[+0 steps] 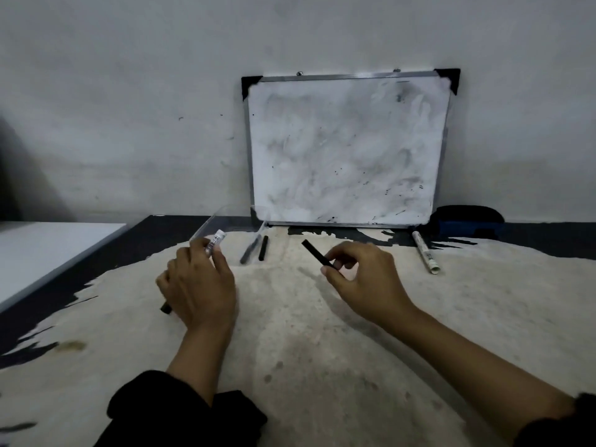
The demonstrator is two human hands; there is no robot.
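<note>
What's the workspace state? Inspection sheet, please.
Surface: table worn pale in the middle, dark at the edges, stained.
Job's things: marker and black piece, possibly its cap, held apart.
Clutter: second marker lying at right; two black sticks by a clear tray; eraser at the board's right foot.
Hands: left hand grips the marker; right hand pinches the black piece.
Cables: nothing seen.
Surroundings: smudged whiteboard leaning on the wall; white panel at left.
</note>
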